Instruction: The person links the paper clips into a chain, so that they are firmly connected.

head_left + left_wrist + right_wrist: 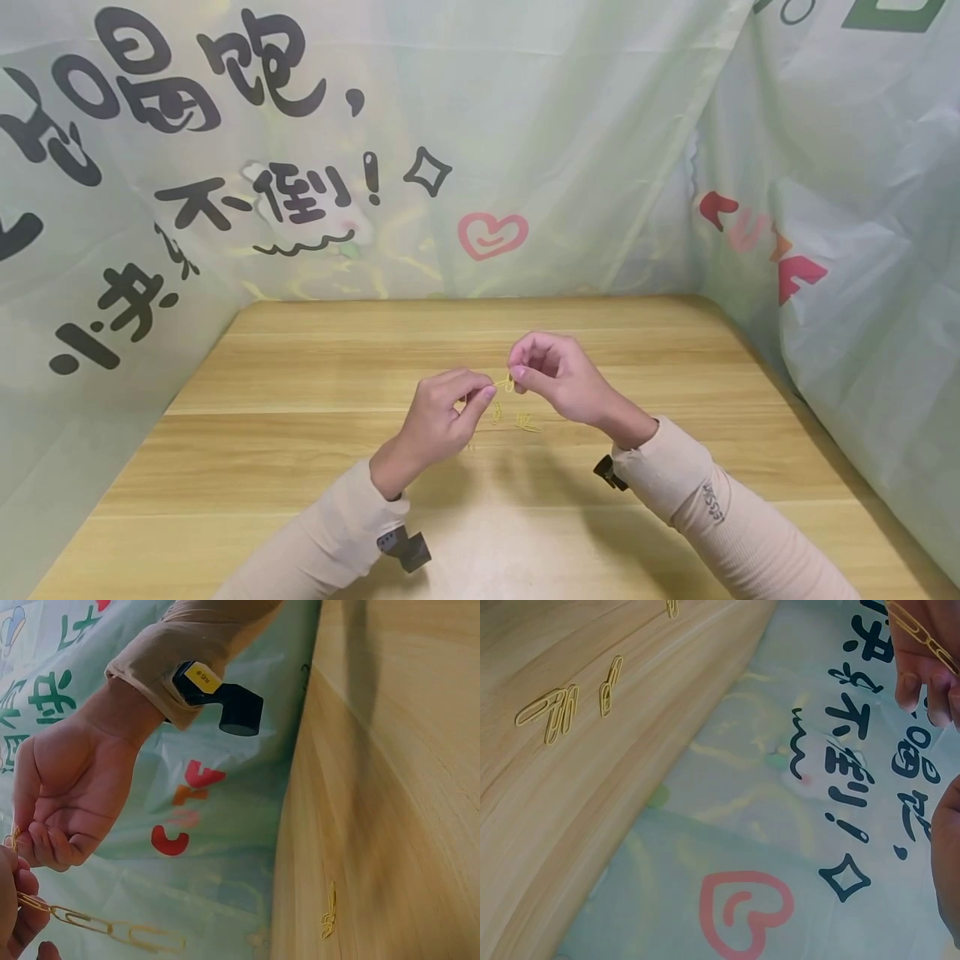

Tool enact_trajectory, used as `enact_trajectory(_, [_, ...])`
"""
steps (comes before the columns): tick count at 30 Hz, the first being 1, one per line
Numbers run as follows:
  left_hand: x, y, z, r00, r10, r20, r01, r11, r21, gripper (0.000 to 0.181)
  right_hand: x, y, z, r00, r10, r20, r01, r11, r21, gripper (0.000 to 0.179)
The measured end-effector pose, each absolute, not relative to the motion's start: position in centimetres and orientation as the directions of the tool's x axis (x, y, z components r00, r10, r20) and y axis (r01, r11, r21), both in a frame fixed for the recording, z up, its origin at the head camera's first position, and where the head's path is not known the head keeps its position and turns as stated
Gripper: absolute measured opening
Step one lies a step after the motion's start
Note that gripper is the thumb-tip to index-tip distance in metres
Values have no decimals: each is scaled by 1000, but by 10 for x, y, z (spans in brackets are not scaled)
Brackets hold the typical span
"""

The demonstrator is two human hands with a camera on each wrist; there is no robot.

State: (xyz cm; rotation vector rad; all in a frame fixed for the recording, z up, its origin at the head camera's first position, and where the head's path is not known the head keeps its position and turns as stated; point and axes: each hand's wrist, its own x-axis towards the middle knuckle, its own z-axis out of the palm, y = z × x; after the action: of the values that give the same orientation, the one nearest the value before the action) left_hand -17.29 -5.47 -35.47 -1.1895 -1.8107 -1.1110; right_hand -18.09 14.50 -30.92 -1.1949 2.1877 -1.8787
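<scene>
Both hands meet over the middle of the table, fingertips close together. My left hand (431,421) pinches a chain of linked yellow paper clips (82,919), which hangs below its fingers in the left wrist view. Between thumb and fingers my right hand (566,379) pinches a yellow paper clip (510,383), right at the left fingertips. Whether this clip is linked to the chain I cannot tell. In the right wrist view the chain (915,628) crosses the left hand's fingers, and the right hand (949,862) shows only in part.
Several loose yellow paper clips (527,422) lie on the wooden table (300,467) below the hands, with others (610,686) a little apart from them. A printed cloth (585,167) hangs behind the table and along its sides. Each sleeve carries a black wrist camera (405,548).
</scene>
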Motion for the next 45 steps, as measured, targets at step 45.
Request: enact_trajectory(45, [-171, -54, -363, -361, 300, 883, 909, 326, 261, 7, -174, 141, -313, -739, -628, 244, -347, 45, -937, 9])
